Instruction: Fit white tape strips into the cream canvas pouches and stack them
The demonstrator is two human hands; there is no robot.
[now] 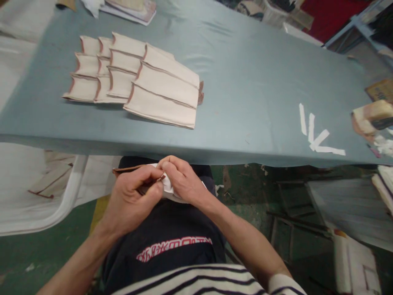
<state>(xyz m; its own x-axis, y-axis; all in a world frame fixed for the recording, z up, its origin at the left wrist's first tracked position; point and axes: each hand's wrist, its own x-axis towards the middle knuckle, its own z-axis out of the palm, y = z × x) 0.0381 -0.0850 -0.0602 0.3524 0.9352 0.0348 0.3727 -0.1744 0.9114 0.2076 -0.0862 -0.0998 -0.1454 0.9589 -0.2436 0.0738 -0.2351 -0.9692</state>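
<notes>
Above my lap, just off the table's front edge, both hands meet on a white cloth piece (168,185) with brown trim. My left hand (133,194) pinches the brown trim between thumb and fingers, and a brown-edged strip extends to the left behind it. Fingers curled, my right hand (182,177) grips the white cloth close to the left fingertips. Much of the piece is hidden by the hands. Overlapping stacks of cream fabric pieces (166,92) with brown edges lie on the table at the left.
A blue-green cover lies over the table (245,102). Several white strips (311,127) lie at its right, near a yellowish block (373,114). Papers (132,10) are at the back left. A white tub (70,196) with trimmed fabric stands lower left. Metal frames (282,233) are at lower right.
</notes>
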